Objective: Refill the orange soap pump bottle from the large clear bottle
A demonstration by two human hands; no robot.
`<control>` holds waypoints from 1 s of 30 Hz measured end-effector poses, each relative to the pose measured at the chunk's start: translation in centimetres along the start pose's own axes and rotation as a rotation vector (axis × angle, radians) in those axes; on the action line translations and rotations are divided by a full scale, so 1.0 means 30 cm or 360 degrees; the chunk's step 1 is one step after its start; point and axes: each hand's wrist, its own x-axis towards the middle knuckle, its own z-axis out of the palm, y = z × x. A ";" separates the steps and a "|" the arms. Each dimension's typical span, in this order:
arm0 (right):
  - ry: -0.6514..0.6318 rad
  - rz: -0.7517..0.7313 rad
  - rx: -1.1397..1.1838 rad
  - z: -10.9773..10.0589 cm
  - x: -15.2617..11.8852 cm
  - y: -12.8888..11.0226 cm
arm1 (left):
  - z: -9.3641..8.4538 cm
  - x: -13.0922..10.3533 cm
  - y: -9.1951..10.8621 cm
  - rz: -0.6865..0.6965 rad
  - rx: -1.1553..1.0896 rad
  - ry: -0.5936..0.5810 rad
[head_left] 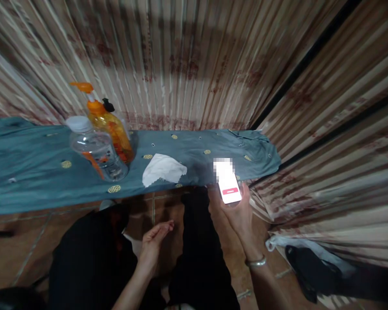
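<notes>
The right hand (236, 209), stretched forward, is clamped around the lower end of the phone (229, 187), at two o'clock from the left hand (154, 237), whose fingers are curled and together.

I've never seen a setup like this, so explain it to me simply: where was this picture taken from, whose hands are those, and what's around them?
There is no machine here, just a person's bare hands. The one picture comes from a camera worn on their head, looking forward and down. The right hand holds a phone with its screen lit. The left hand has curled fingers and nothing visible in it. On the patterned blue-green cloth stand a clear bottle with a white cap and, behind it, an orange pump bottle. A white piece of tissue or fabric lies between the bottles and the phone.
</notes>
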 end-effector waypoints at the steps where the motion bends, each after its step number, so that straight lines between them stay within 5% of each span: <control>1: -0.0002 0.0022 -0.0033 0.004 0.032 0.019 | -0.005 0.005 -0.007 -0.0021 0.0017 0.0004; 17: -0.0013 0.0479 -0.0571 0.030 0.665 0.255 | -0.080 0.054 -0.062 -0.0137 -0.0059 0.0073; 30: 0.0032 0.0566 -0.0580 0.067 0.859 0.318 | -0.096 0.084 -0.111 -0.0207 -0.0119 0.0166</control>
